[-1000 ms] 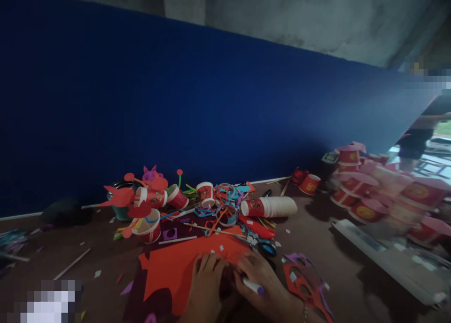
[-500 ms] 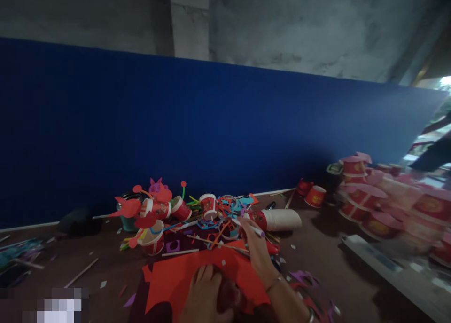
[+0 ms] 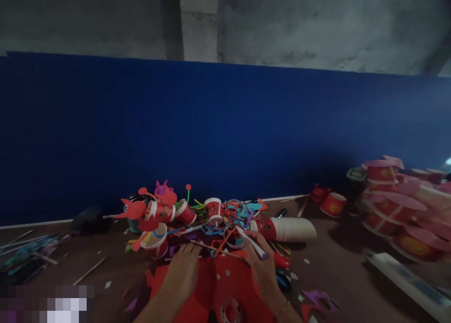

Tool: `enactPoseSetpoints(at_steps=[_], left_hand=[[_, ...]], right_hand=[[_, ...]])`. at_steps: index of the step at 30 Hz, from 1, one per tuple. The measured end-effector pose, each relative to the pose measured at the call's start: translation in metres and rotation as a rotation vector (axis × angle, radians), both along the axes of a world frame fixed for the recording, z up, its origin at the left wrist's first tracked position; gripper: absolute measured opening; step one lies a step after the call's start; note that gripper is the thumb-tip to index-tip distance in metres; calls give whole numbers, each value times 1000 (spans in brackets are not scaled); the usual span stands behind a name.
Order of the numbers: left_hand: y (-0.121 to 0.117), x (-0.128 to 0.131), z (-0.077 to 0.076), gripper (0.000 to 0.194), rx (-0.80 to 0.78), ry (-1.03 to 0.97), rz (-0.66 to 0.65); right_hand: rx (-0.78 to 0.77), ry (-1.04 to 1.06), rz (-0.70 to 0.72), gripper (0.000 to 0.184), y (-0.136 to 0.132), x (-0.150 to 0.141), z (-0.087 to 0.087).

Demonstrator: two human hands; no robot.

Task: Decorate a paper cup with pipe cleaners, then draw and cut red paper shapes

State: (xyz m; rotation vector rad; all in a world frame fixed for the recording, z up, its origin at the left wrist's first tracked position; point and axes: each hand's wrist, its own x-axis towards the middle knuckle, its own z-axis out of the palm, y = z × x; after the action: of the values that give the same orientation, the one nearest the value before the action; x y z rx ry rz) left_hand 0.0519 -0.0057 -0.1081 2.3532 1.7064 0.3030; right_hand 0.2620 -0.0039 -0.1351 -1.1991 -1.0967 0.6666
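Observation:
My right hand (image 3: 261,264) grips a white marker with a purple end (image 3: 254,245), its other end pointing up and to the left over the paper's far edge. Under both hands lies a sheet of red paper (image 3: 234,285). My left hand (image 3: 182,269) rests flat on the left part of the sheet, fingers stretched forward and holding nothing. A round ring-shaped piece (image 3: 230,310), clear at the rim and red in the middle, sits on the paper near the front. Just beyond the sheet, a clear tape roll (image 3: 233,236) lies among coloured scraps.
Red paper cups with cut-out decorations (image 3: 160,212) crowd the back left. A stack of cups (image 3: 294,230) lies on its side at right. Blue-handled scissors (image 3: 283,281) lie beside my right wrist. More decorated cups (image 3: 392,210) are piled far right, near a long pale box (image 3: 405,278).
My left hand has moved forward and left from beside the round piece, which now shows more clearly. My right hand still holds the marker. The view has shifted slightly.

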Motion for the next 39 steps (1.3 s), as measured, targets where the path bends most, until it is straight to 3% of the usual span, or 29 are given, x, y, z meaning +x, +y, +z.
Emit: enactPoseSetpoints(at_steps=[6, 12, 17, 21, 28, 39], left_hand=[[-9, -21, -15, 51, -22, 47, -40], [36, -10, -8, 58, 31, 137, 100], [52, 1, -11, 37, 41, 106, 146], [38, 6, -13, 26, 80, -48, 42], [19, 17, -7, 25, 129, -301, -117], [18, 14, -7, 27, 229, -272, -340]], right_hand=[[14, -46, -2, 25, 0, -3, 0], [-28, -39, 22, 20, -1, -6, -4], [-99, 53, 129, 23, -5, -8, 4], [-157, 225, 169, 23, -9, -11, 16], [-182, 307, 203, 28, -10, -16, 28], [-231, 352, 263, 28, -10, -16, 21]])
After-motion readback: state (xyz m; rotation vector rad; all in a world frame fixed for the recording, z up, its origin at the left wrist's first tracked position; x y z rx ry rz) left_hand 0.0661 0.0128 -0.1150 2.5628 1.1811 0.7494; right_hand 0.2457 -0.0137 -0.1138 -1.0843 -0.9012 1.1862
